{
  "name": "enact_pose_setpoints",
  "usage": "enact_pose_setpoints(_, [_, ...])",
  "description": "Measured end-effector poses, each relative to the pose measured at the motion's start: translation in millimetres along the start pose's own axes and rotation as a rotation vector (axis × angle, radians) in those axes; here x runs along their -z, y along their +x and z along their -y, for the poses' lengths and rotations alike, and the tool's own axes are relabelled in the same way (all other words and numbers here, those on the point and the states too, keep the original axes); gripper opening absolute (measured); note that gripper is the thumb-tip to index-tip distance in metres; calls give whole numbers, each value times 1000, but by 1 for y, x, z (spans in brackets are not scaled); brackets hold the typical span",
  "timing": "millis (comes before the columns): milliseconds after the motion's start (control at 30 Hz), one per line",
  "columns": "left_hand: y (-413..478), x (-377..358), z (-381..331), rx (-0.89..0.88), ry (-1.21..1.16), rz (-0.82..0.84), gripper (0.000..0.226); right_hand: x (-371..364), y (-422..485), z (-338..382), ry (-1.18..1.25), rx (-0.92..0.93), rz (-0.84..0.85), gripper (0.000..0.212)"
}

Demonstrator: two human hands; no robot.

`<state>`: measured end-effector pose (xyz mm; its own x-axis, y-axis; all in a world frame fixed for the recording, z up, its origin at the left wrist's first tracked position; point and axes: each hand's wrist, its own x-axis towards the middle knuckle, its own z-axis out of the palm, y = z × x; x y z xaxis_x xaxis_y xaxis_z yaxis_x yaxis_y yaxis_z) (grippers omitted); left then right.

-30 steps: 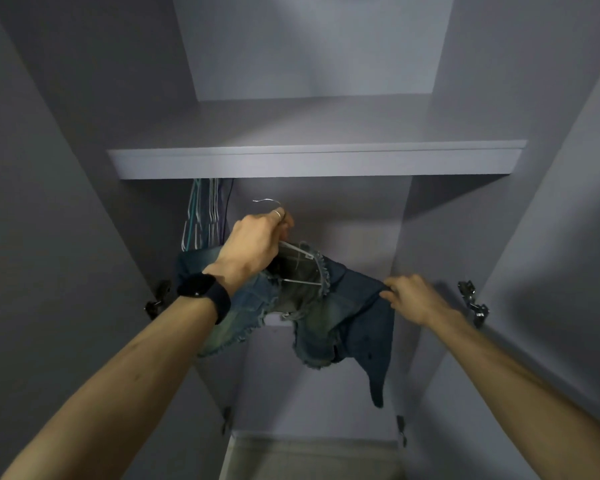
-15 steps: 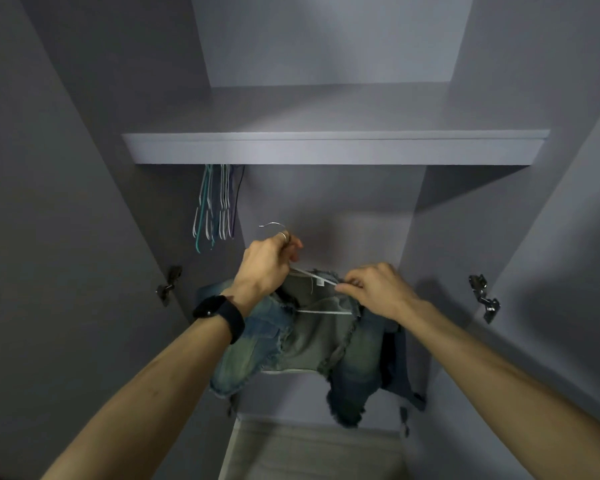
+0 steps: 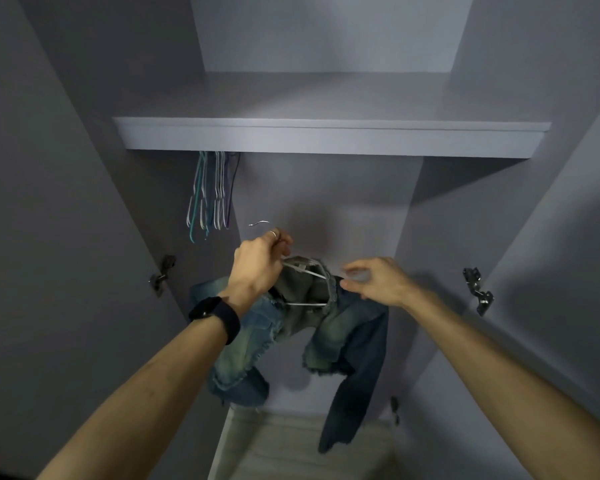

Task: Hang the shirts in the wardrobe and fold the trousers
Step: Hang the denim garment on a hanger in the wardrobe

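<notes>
- Head view looks into an open wardrobe (image 3: 326,188), with its grey shelf (image 3: 326,138) running across the upper half of the frame.
- Below the shelf, roughly under its middle, the left hand (image 3: 260,268) is clenched round the neck of a white wire hanger (image 3: 305,271). The fingers are curled tight, and one of them wears a ring (image 3: 273,233).
- The hanger's hook (image 3: 258,223) pokes up out of the fist toward the shelf and stops well short of it.
- A faded denim shirt (image 3: 329,327) is draped on that hanger, below the shelf and in front of the back wall. Its frayed hems hang down, and one dark sleeve (image 3: 357,393) trails lowest, on the right side.
- The right hand (image 3: 378,282), under the shelf's right half, sits just beside the shirt's collar with its fingers loosely spread, gripping nothing. It is motion-blurred, so I cannot tell whether the fingertips brush the cloth.
- A black watch (image 3: 215,317) is strapped round the left wrist, lower than the fist.
- Under the shelf's left end hangs a tight bunch of empty hangers (image 3: 210,199) — white, teal and purple — near the side wall.
- One metal hinge (image 3: 161,277) is fixed well below the shelf's left end, and a second hinge (image 3: 478,289) below its right end.
- Far beneath the shelf, a strip of pale floor (image 3: 291,445) shows between the arms.
</notes>
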<state>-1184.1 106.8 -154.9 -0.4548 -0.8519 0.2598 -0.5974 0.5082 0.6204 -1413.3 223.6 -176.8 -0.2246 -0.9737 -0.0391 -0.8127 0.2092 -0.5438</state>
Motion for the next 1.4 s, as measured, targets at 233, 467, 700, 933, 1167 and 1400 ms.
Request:
enact_pose_setpoints(233, [1,1,-12,-36,51,3,24,-28,-6,-7,-173,85,-37,27])
enact_pose_setpoints(467, [4,4,-8,14,101,-71,26,-51,-23,-2,-201,129,-367,52])
enact_pose_setpoints(700, [-1,-10,-19,-75,133,-2,27,-75,-4,19,-334,-151,-298,28])
enact_pose_setpoints(933, [7,-1,3,-199,178,473,25,-73,2,8,67,-185,-399,30])
enact_pose_setpoints(1167, [-5,-14,14,-122,226,540,29,-69,-4,0,201,-159,-475,33])
enact_pose_setpoints(1400, [5,-16,12,-154,379,280,24,-66,-24,-1,88,19,-188,30])
